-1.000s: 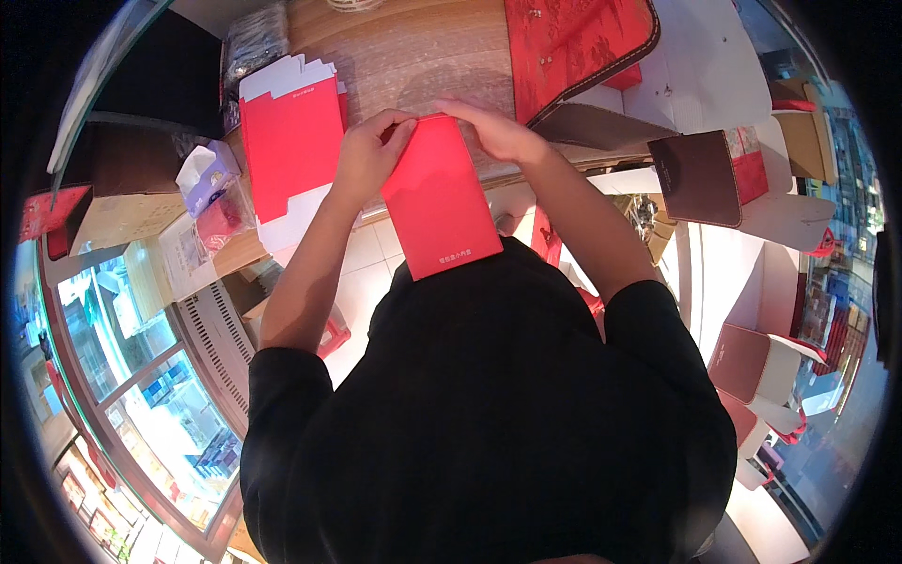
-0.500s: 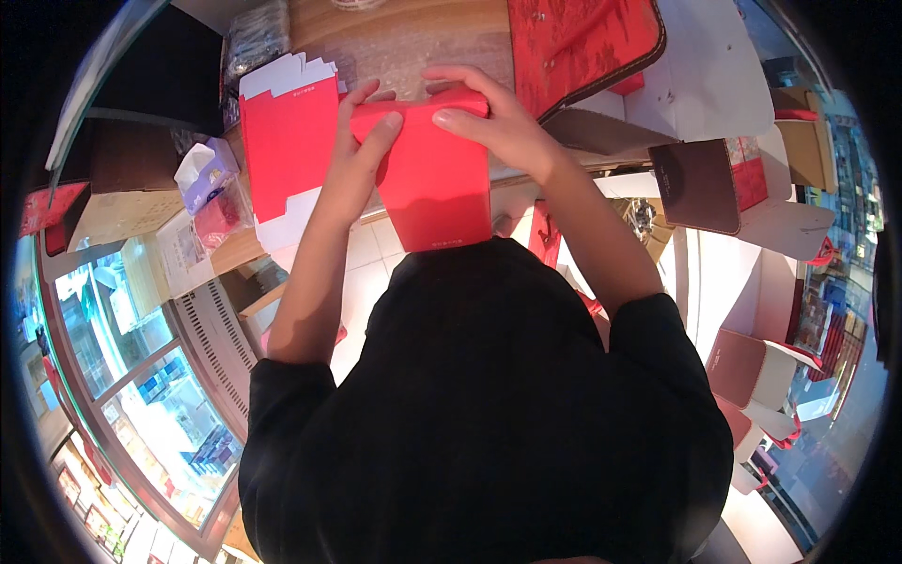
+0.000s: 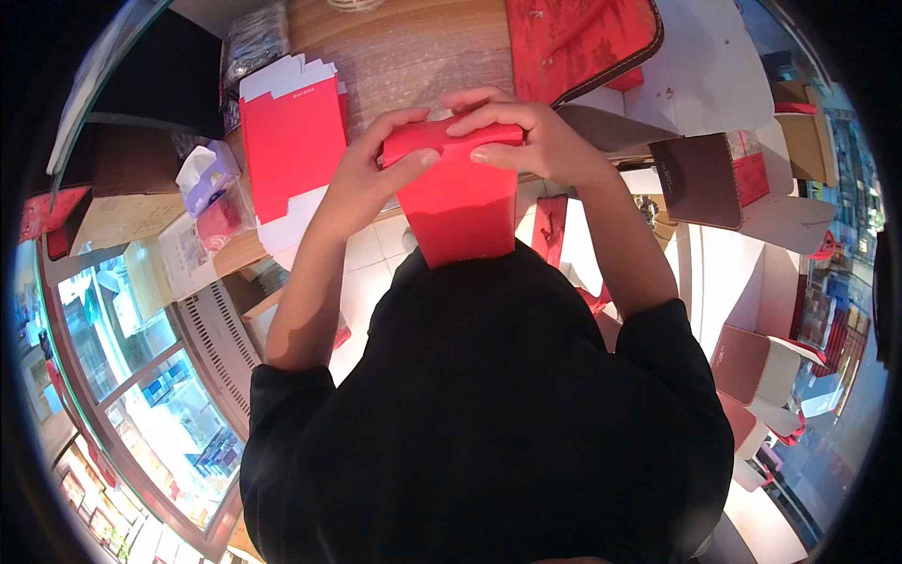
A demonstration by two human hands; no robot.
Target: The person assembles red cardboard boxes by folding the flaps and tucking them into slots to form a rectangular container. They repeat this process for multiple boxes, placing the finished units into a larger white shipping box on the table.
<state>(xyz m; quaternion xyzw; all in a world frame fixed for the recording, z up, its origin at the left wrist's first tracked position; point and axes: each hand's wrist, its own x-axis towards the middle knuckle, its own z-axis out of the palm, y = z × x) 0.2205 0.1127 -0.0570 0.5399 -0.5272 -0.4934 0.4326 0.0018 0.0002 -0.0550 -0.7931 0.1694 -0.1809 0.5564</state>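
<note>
A tall red cardboard box (image 3: 462, 207) stands between my two hands, its lower end against my black shirt. My left hand (image 3: 381, 169) grips its far left corner, thumb on the near face and fingers over the far edge. On the far right corner, my right hand (image 3: 540, 141) holds it the same way, with its fingers lying across the top end. Whether that end is fully closed is hidden by the fingers. Left of the box lies a stack of flat red and white carton blanks (image 3: 293, 150) on the wooden table (image 3: 404, 47).
A purple tissue box (image 3: 209, 179) sits at the table's left side, near a wrapped red packet (image 3: 225, 221). At the far right stands an open red-patterned case (image 3: 583, 47). Several brown and white boxes (image 3: 697, 183) line the right. A plastic-wrapped bundle (image 3: 256, 42) lies far left.
Both hands and the red box have moved a little to the right and nearer to me. My right fingers now bend over the box's top end.
</note>
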